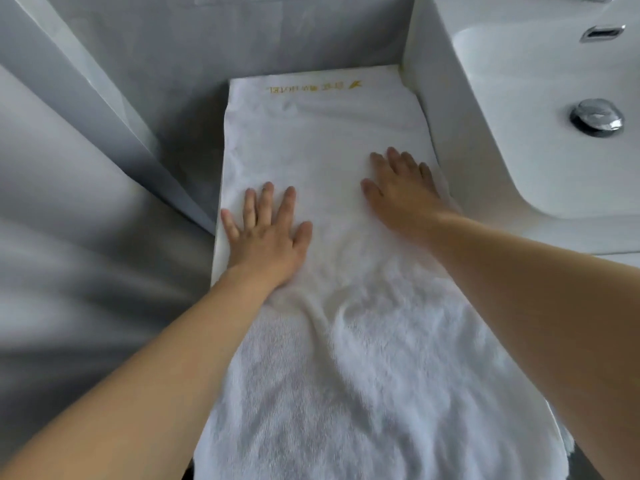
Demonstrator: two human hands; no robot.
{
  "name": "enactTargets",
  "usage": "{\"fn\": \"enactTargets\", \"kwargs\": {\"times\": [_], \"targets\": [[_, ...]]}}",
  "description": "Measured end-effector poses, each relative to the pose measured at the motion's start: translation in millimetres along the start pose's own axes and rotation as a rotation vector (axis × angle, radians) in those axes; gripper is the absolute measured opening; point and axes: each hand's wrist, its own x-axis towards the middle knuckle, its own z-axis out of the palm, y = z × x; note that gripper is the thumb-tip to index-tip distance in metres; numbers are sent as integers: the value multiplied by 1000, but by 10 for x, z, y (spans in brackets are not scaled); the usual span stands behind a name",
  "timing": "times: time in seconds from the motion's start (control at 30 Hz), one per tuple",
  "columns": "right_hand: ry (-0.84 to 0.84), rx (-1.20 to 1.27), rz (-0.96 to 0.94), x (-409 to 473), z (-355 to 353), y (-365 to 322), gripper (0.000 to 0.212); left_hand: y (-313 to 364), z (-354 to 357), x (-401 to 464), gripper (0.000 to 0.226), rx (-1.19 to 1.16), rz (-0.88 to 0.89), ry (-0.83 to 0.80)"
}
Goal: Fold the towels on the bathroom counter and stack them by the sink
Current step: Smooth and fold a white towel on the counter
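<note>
Nearest the camera, the white towel [346, 341] hangs over the front edge of the counter in soft rumples, its near end spilling down out of view. Its long axis runs straight away from the person, near to far, so both arms reach along it rather than across it.

Further in, the left hand [266, 237] lies flat on the towel by its left edge, fingers straight and spread, pressing down and gripping nothing. The right hand [401, 188] lies a little farther along, near the towel's right edge and just beside the sink [485, 168], also flat with straight fingers; its outer fingers blur into the cloth, so whether they reach the sink wall is hard to tell. The left hand is thus nearer the hanging end.

Beyond the hands the towel lies smooth to the grey wall [242, 39], with gold lettering [315, 87] at its far end, upside down from here.

The step looks like smoothing before a fold. Since the loose length lies toward the person, the fold would likely bring the near end up and away over the flattened part.
</note>
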Motion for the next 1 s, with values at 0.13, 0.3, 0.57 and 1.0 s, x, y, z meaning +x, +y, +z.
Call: {"fn": "enactTargets", "kwargs": {"times": [0.13, 0.3, 0.57, 1.0], "targets": [[72, -104, 1, 229, 102, 103, 63, -35, -7, 7, 67, 2, -7, -2], [73, -166, 8, 206, 87, 123, 66, 163, -433, 736, 61, -8, -25, 182], [119, -224, 40, 167, 98, 80, 70, 623, -704, 2066, 59, -52, 118, 36], [88, -98, 46, 104, 32, 23, 69, 1295, -671, 2689, 67, 46, 437, -42]]}}
